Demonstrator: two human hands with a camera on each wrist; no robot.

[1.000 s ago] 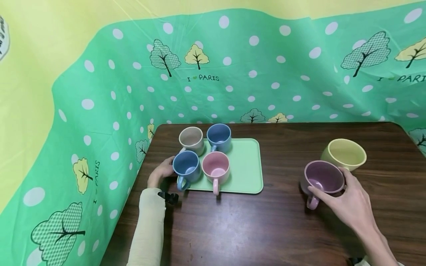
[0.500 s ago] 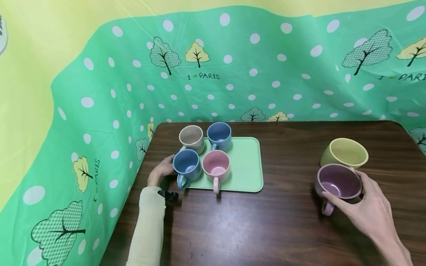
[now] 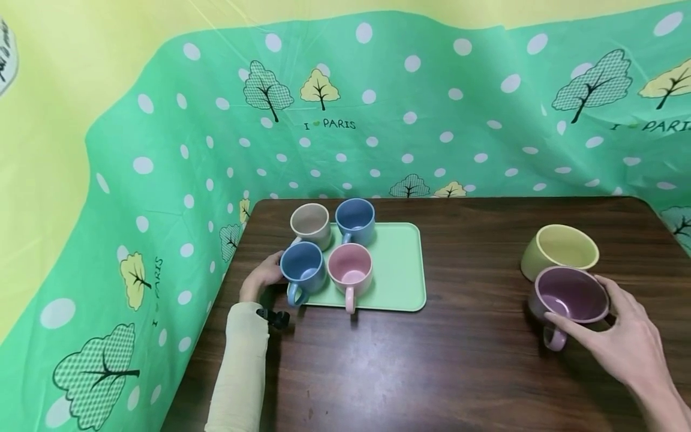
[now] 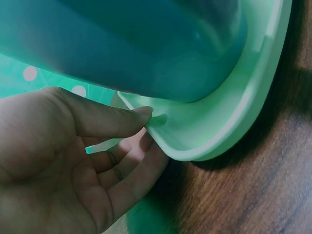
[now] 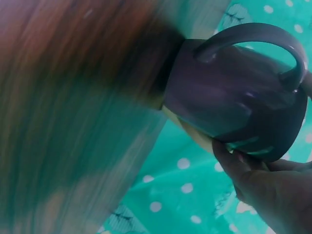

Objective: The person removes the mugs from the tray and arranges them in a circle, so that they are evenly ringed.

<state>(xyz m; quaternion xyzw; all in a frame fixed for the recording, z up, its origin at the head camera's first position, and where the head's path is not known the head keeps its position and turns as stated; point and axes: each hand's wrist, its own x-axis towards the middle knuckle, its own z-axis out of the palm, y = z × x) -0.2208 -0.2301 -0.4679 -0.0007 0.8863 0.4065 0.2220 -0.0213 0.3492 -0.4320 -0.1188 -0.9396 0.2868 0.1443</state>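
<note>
A purple mug (image 3: 572,294), its handle toward me, is held by my right hand (image 3: 628,336) with the thumb on the near side and fingers round the far right. In the right wrist view the mug (image 5: 234,92) appears tilted by the camera angle, and the thumb (image 5: 239,165) presses its wall. At the light green tray (image 3: 402,267), my left hand (image 3: 264,277) grips the left rim. The left wrist view has the thumb (image 4: 122,120) over the tray's edge (image 4: 187,155) and fingers beneath, below a blue mug (image 3: 302,267).
Also on the tray are a pink mug (image 3: 351,270), a second blue mug (image 3: 355,221) and a grey-beige mug (image 3: 310,225). A yellow mug (image 3: 561,246) stands just behind the purple one on the brown table (image 3: 421,372). A patterned green cloth (image 3: 378,144) hangs behind.
My right hand has moved the purple mug to the right, now in front of the yellow mug. The left hand and the tray have stayed in place.
</note>
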